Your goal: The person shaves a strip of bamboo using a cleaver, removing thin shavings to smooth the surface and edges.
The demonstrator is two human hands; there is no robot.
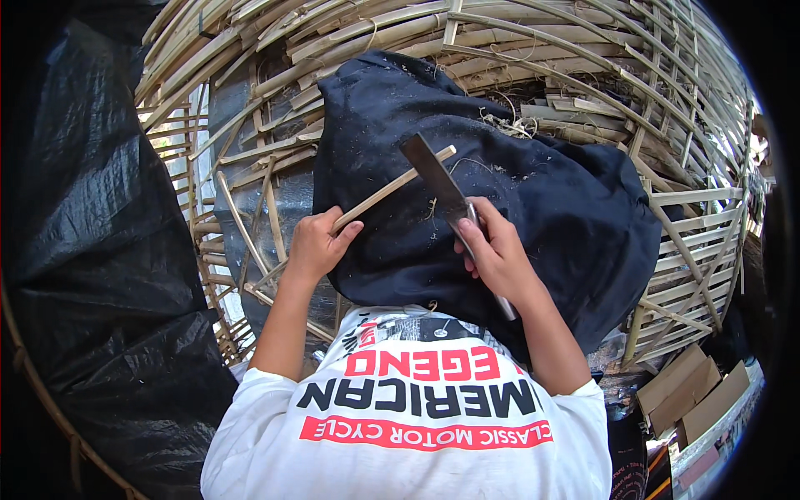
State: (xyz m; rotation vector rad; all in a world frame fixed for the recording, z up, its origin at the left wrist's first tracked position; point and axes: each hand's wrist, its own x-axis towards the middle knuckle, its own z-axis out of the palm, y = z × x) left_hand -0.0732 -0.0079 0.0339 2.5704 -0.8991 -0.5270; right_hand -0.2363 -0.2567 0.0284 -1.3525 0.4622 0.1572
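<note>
My left hand (318, 243) is closed around the lower end of a thin bamboo stick (385, 193), thumb laid along it. The stick slants up to the right, its far end passing at the blade of a cleaver-like knife (435, 177). Whether blade and stick touch, I cannot tell. My right hand (494, 250) is wrapped around the knife's metal handle, whose end sticks out below the palm. Under both hands a black cloth (550, 225) covers my lap, with pale shavings (508, 123) scattered on it.
Piled bamboo strips (375, 37) curve across the far side. A slatted bamboo frame (692, 250) stands at the right, near an open cardboard box (683, 387). Black plastic sheeting (92, 250) hangs on the left. More bamboo pieces (271, 217) lean beside my left arm.
</note>
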